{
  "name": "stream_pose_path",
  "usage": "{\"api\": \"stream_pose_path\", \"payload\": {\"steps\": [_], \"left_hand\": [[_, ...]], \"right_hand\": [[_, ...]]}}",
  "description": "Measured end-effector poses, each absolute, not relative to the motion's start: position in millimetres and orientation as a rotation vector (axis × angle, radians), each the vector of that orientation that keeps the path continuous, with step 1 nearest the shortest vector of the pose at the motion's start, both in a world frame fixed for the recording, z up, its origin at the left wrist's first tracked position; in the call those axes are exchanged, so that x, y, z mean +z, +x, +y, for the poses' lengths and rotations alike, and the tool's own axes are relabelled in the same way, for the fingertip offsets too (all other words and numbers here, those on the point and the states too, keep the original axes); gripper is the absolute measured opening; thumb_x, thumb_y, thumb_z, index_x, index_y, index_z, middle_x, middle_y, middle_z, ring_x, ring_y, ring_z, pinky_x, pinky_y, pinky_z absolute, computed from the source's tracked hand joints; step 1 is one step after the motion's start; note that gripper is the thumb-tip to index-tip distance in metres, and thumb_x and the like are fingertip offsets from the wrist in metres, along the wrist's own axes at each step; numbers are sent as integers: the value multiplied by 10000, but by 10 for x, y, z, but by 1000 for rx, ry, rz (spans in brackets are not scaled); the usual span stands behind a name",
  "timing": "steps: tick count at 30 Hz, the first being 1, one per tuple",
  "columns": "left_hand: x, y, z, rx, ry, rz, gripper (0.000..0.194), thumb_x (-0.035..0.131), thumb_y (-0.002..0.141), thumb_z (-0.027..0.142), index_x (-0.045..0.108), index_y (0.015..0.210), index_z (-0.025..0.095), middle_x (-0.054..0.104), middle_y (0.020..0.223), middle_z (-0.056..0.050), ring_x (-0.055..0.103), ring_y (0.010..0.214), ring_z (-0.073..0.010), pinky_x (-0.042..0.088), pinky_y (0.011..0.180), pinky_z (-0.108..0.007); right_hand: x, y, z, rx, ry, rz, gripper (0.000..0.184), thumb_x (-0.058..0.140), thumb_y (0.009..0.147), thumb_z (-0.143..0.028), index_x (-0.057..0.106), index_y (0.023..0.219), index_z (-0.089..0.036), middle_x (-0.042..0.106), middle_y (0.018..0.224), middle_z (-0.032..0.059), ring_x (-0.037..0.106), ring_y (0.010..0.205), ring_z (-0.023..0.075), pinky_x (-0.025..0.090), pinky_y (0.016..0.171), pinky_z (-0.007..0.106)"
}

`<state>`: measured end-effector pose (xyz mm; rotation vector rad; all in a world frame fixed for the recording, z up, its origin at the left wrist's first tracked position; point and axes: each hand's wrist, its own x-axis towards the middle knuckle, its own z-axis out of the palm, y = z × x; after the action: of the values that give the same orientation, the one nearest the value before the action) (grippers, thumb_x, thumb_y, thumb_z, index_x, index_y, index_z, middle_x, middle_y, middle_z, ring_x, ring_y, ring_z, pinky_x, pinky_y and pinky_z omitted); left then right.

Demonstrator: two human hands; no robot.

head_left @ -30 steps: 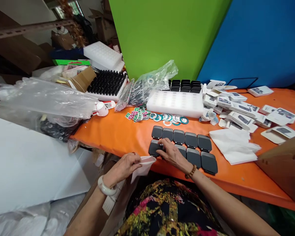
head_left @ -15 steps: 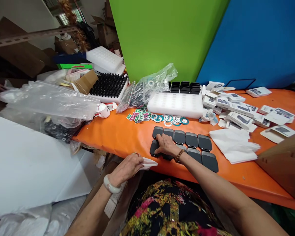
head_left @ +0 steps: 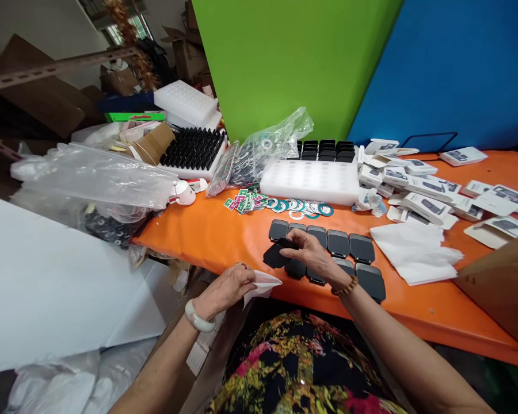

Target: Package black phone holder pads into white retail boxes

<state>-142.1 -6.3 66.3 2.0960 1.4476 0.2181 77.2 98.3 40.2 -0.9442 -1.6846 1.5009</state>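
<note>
Left hand (head_left: 228, 288): pinched a thin white pouch (head_left: 263, 280)
Right hand (head_left: 307, 253): gripped a flat black rounded-square piece (head_left: 275, 256)
Grip tip: edges probably worked best

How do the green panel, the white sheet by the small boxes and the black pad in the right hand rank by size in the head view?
Green panel, largest
White sheet
Black pad in the right hand, smallest

Tabletop (head_left: 202, 236) bright; upper left dim; edges stretched
</note>
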Motion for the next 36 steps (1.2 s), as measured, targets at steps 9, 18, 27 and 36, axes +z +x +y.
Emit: {"api": "stream_pose_path", "payload": {"steps": [9, 18, 27, 36], "left_hand": [[975, -1181, 45, 256, 2072, 1333, 179, 532, 912, 288, 675, 855, 198, 614, 853, -24, 571, 829, -148, 432, 748, -253], [1218, -900, 90, 454, 2087, 1281, 173, 552, 886, 255, 648, 759, 187, 664, 991, -65, 593, 1020, -189, 463, 861, -297], [1303, -711, 138, 712, 2031, 1304, 160, 539, 893, 257, 629, 783, 184, 678, 1018, -83, 607, 1028, -184, 462, 884, -307], [1354, -693, 146, 840, 1863, 1275, 137, 563, 880, 247, 624, 776, 183, 701, 1004, -70, 634, 946, -175, 463, 871, -301]], "right_hand": [[542, 980, 607, 1502, -838, -1558, 223, 693, 752, -290, 486, 753, -209, 469, 733, -36, 431, 675, 118, 372, 638, 265], [598, 1100, 544, 1477, -832, -1636, 206, 671, 771, -316, 497, 768, -206, 531, 789, -10, 467, 745, 143, 402, 710, 290], [633, 1135, 485, 1433, -797, -1539, 205, 661, 792, -325, 493, 780, -208, 497, 761, -22, 465, 735, 136, 399, 694, 278], [801, 1246, 410, 1221, -800, -1717, 139, 596, 867, -325, 554, 937, -213, 627, 928, 32, 581, 858, 164, 465, 778, 308]]}}
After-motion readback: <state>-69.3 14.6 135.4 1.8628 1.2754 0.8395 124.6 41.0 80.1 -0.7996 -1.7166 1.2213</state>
